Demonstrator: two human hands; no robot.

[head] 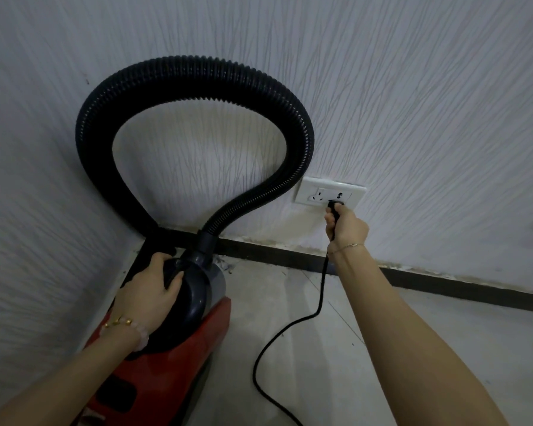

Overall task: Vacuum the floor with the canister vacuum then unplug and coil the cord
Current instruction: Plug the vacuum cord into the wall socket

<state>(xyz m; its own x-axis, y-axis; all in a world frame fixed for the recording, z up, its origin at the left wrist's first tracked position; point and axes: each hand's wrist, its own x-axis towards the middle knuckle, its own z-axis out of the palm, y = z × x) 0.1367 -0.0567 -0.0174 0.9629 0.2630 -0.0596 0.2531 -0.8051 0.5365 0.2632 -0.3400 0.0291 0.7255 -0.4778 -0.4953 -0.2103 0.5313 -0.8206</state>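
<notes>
A red canister vacuum (166, 364) with a dark grey front stands on the tiled floor in the room's corner. Its black ribbed hose (194, 78) loops up against the wall and back down into the vacuum's front. My left hand (150, 289) grips the dark handle on top of the vacuum. My right hand (345, 226) holds the black plug (335, 205), which sits at the right-hand socket of the white wall outlet (317, 192). The black cord (290, 330) hangs from that hand and trails across the floor toward the bottom edge.
Textured white walls (413, 103) meet at the corner behind the vacuum. A dark skirting board (443, 282) runs along the base of the right wall. Pale floor tiles (366, 348) stretch to the right of the vacuum.
</notes>
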